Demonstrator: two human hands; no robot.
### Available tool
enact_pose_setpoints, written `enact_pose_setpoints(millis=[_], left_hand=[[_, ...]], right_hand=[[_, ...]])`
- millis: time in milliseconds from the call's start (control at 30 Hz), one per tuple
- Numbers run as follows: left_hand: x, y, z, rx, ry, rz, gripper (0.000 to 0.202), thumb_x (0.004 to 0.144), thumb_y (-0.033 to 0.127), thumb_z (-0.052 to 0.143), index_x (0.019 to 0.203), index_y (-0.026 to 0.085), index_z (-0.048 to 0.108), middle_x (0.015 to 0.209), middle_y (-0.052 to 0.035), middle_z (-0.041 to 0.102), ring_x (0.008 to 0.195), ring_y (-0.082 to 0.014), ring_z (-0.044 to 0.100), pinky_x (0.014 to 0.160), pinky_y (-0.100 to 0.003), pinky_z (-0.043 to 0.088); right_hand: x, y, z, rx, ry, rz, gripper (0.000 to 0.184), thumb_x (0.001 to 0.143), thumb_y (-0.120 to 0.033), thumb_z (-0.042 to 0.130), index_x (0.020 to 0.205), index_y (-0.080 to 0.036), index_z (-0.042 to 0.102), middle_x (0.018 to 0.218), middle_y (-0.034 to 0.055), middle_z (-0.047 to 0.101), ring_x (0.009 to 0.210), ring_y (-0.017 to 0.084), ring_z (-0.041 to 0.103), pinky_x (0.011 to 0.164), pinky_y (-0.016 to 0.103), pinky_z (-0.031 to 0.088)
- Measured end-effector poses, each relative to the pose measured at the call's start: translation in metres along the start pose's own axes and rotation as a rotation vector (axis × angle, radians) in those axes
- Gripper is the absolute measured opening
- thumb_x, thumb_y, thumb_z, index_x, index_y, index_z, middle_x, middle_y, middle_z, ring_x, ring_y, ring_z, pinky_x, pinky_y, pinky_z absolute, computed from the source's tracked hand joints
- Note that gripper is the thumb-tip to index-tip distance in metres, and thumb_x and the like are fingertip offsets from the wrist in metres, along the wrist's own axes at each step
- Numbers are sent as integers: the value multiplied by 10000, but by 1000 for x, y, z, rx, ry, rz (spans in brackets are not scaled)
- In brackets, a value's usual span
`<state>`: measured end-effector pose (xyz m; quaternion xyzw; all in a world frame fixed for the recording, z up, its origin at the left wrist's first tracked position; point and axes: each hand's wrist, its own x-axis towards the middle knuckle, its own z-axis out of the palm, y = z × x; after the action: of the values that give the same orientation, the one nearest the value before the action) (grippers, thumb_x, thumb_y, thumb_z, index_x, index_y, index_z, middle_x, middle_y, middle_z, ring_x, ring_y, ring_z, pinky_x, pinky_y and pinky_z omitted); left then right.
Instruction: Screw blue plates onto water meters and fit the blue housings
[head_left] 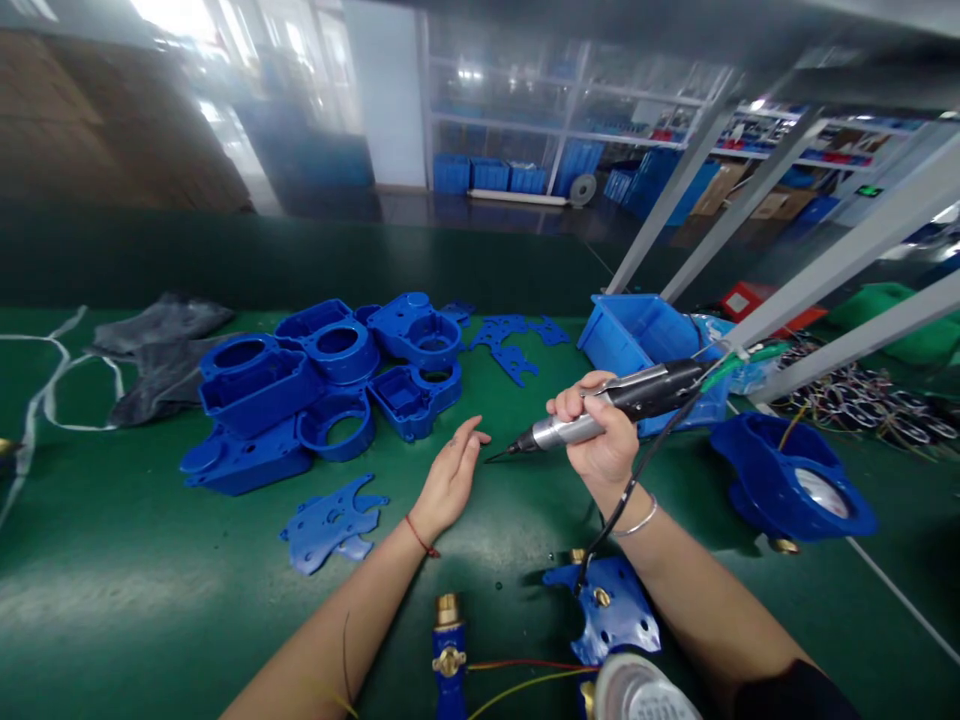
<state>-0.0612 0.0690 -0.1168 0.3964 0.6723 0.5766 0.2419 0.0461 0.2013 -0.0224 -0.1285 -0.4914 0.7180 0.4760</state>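
My right hand (600, 432) is wrapped round a silver and black electric screwdriver (570, 428), its thin bit pointing left and a black cord trailing from its rear. Beside the bit tip, my left hand (454, 465) reaches over the green bench with fingers stretched out and nothing in them. Below my right wrist lies a blue plate (616, 608) with brass fittings. A blue valve body with a brass end (448, 640) sits near the bottom edge, with red and yellow wires running to the right. Next to them is a round white-rimmed meter (641, 692), partly cut off.
Several blue plastic housings (259, 385) are piled at the left, with flat blue plates (330, 525) nearby. A blue bin (637, 335), an assembled blue housing (787, 475) and tangled wires (862, 395) lie to the right. Slanted grey posts (847, 270) cross the right side.
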Motion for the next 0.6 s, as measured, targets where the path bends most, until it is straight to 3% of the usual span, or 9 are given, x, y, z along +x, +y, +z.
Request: enact_pose_setpoints(millis=[67,233,400,600], left_hand=[[1,-1,-1,-102,31,-33,455,961,467,288,1061,166,614,1303,-111,552,1227,-227,483,1084,-382,301],[3,-1,-4,-367,60,-96,590,963,507,136,1293,105,412,1168,-155,630,1171,-217,548,1058,-417,361],[4,5,-3,-487,56,-92,596,954,527,155,1249,105,455,1170,-164,631,1177,-231,546,1068,-437,351],[-1,3,-9,-454,89,-11,501,938,511,322,1161,136,568,1168,-123,632,1186,-236,522,1085,-420,312]], right_hand=[[-2,3,0,4,2,10,187,622,-275,627,761,-219,516,488,-85,514,462,95,475,588,275,452],[-7,12,1,0,0,11,183,625,-284,637,746,-213,519,494,-81,514,470,97,477,602,287,456],[-9,15,3,-2,-5,4,173,632,-281,637,736,-212,517,502,-79,512,473,92,480,615,291,465],[-8,7,3,-4,8,-3,170,629,-277,636,736,-216,520,499,-81,503,474,98,477,603,291,466]])
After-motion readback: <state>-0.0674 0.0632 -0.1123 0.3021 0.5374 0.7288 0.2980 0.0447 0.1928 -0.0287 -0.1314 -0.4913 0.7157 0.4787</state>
